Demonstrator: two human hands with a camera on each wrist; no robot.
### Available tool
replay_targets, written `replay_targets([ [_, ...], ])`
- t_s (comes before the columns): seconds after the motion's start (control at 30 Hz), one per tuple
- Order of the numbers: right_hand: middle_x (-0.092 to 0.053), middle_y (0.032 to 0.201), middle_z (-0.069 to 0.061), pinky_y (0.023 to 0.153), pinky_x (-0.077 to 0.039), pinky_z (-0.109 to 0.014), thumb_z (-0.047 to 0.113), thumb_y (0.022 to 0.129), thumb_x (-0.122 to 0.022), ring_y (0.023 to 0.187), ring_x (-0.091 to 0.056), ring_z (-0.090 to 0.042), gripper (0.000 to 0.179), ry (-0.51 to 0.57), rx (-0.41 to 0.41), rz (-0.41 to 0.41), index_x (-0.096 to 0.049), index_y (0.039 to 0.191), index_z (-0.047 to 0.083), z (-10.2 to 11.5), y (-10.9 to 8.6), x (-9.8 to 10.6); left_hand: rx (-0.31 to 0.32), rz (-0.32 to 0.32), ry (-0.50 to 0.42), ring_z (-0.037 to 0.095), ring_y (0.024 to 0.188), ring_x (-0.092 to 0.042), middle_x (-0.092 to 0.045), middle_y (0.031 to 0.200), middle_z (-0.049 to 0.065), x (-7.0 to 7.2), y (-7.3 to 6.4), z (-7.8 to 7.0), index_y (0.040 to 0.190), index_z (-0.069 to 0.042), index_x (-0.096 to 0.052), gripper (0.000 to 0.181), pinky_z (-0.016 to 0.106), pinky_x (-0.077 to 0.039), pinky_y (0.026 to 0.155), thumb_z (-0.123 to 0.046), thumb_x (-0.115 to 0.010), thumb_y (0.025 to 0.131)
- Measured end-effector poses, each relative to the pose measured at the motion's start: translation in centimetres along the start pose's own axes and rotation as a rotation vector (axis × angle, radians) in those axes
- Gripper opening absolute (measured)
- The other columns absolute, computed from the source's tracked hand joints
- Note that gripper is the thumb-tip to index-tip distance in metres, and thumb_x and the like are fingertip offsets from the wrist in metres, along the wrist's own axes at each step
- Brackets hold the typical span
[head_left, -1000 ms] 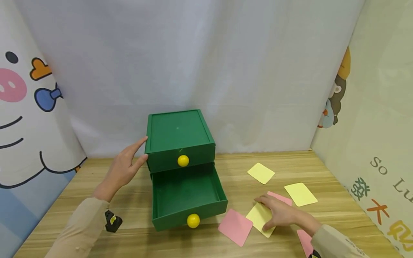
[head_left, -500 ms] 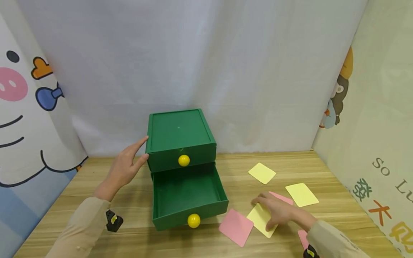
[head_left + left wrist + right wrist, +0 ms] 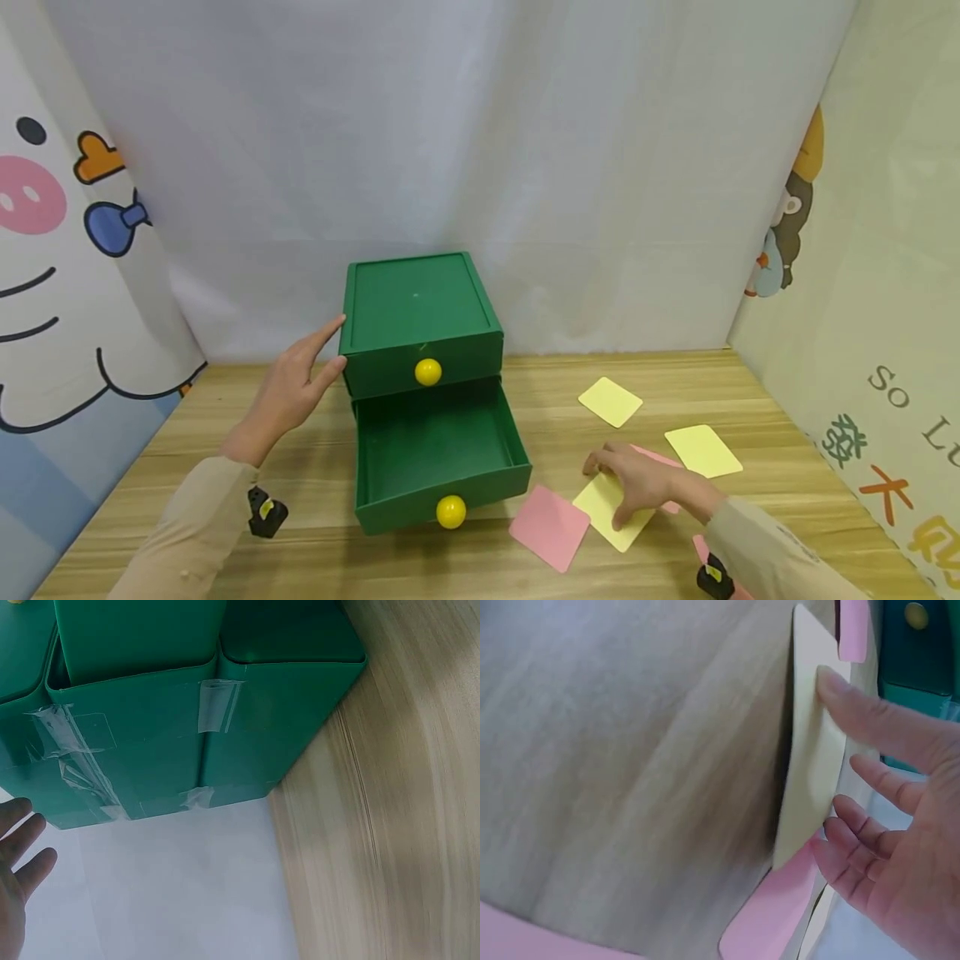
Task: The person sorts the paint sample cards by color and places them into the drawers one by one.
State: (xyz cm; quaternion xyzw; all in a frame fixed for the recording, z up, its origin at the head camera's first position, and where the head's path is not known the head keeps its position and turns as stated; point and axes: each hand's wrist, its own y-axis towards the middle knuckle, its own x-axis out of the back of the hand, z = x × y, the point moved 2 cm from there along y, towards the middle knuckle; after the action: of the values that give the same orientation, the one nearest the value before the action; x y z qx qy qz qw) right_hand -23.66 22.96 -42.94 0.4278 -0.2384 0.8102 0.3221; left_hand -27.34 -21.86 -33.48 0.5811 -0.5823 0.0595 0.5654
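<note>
A green drawer unit (image 3: 420,300) with yellow knobs stands on the table; its lower drawer (image 3: 431,454) is pulled out, the upper one in. My left hand (image 3: 285,392) touches the unit's upper left side with thumb and forefinger tips. In the left wrist view the left hand (image 3: 19,877) shows spread fingers beside the taped green boxes. My right hand (image 3: 637,483) is over a yellow card (image 3: 600,504), fingers bent at its far edge. The right wrist view shows the thumb of that hand (image 3: 907,795) against the yellow card (image 3: 810,750), fingers loosely curved and no clear grip.
A pink card (image 3: 551,529) lies between the drawer and the right hand. Two more yellow cards, one farther back (image 3: 611,402) and one at right (image 3: 703,450), lie on the table. Other pink cards are partly hidden by the right hand and sleeve.
The right hand has shifted slightly up and left over the yellow card, showing more of the card's right corner. The left hand keeps its place on the drawer unit.
</note>
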Motion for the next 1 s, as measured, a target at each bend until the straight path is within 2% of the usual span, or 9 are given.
replay_targets([
  [0.17,-0.051,0.099,-0.013,0.071,-0.046,-0.032,0.019,0.058,-0.084,0.088,-0.051,-0.027,0.069,0.075,-0.128,-0.129,-0.05,0.113,-0.007,0.7,-0.8,0.0,0.005,0.007,-0.004,0.041,0.12,-0.041,-0.041,0.135,0.023,0.1,0.0,-0.1,0.142,-0.01,-0.032,0.053,0.057,-0.034,0.094,-0.026,-0.048,0.095],
  [0.3,-0.056,0.095,-0.02,0.073,-0.049,-0.042,0.021,0.051,-0.087,0.087,-0.055,-0.033,0.076,0.02,-0.254,-0.205,-0.05,0.109,-0.012,1.3,-1.1,-0.5,0.005,0.002,-0.009,0.041,0.12,-0.04,-0.041,0.135,0.023,0.1,0.0,-0.1,0.143,-0.01,-0.031,0.052,0.057,-0.034,0.094,-0.027,-0.047,0.095],
  [0.47,-0.058,0.094,-0.017,0.076,-0.047,-0.044,0.019,0.046,-0.088,0.086,-0.054,-0.031,0.076,-0.046,-0.381,-0.243,-0.053,0.106,-0.011,1.5,-0.9,-1.1,-0.007,-0.011,-0.014,0.041,0.12,-0.041,-0.041,0.135,0.023,0.1,0.0,-0.2,0.142,-0.009,-0.032,0.052,0.057,-0.034,0.094,-0.027,-0.047,0.096],
  [0.63,-0.06,0.094,-0.016,0.075,-0.048,-0.043,0.011,0.046,-0.088,0.083,-0.054,-0.027,0.069,0.002,-0.483,-0.254,-0.053,0.102,-0.01,1.5,-0.5,-1.0,0.0,-0.008,-0.003,0.041,0.12,-0.041,-0.041,0.135,0.023,0.0,-0.1,-0.1,0.143,-0.011,-0.031,0.053,0.057,-0.035,0.094,-0.026,-0.048,0.095],
  [0.77,-0.059,0.091,-0.014,0.074,-0.048,-0.042,0.005,0.049,-0.087,0.081,-0.053,-0.024,0.061,0.047,-0.525,-0.241,-0.054,0.099,-0.009,1.4,-0.1,-0.9,0.011,-0.001,-0.006,0.041,0.121,-0.04,-0.041,0.136,0.022,0.0,-0.1,0.0,0.144,-0.013,-0.03,0.054,0.057,-0.035,0.094,-0.024,-0.049,0.095],
  [1.0,-0.061,0.097,-0.02,0.079,-0.049,-0.041,-0.002,0.051,-0.084,0.081,-0.054,-0.022,0.054,0.105,-0.512,-0.224,-0.057,0.097,-0.014,1.1,0.1,-1.0,0.004,-0.003,-0.001,0.041,0.12,-0.041,-0.041,0.135,0.023,-0.2,-0.2,0.1,0.144,-0.013,-0.029,0.054,0.057,-0.035,0.093,-0.024,-0.049,0.095],
])
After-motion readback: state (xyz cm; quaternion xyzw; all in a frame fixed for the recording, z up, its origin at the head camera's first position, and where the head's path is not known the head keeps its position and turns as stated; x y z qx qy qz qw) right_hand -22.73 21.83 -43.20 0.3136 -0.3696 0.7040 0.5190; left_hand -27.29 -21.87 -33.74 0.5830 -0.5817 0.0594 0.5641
